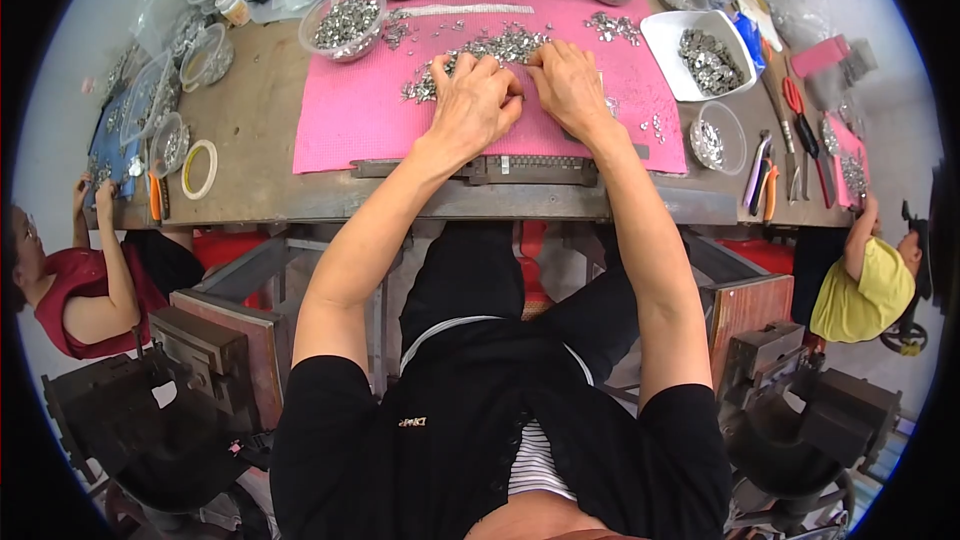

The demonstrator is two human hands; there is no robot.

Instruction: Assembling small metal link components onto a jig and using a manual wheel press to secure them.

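My left hand (472, 105) rests at the near side of a pile of small shiny metal pieces (505, 43) on a pink mat (345, 125). Its fingers are bent and drawn in; whatever they grip is hidden beneath them. Close beside it, my right hand (572, 88) is curled, fingertips pressed together at the right end of the pile. Anything in that pinch is too small or too covered to name. Just nearer than both wrists, a long metal bar with a row of notches (535, 168) lies along the mat's front edge.
Plastic tubs of metal pieces (345, 25) line the mat's far side. A white tray (668, 75) and a clear cup (735, 140) stand right, near pliers (770, 190) and red-handled scissors (793, 95). A tape roll (190, 185) lies left. Co-workers (865, 290) sit at both sides.
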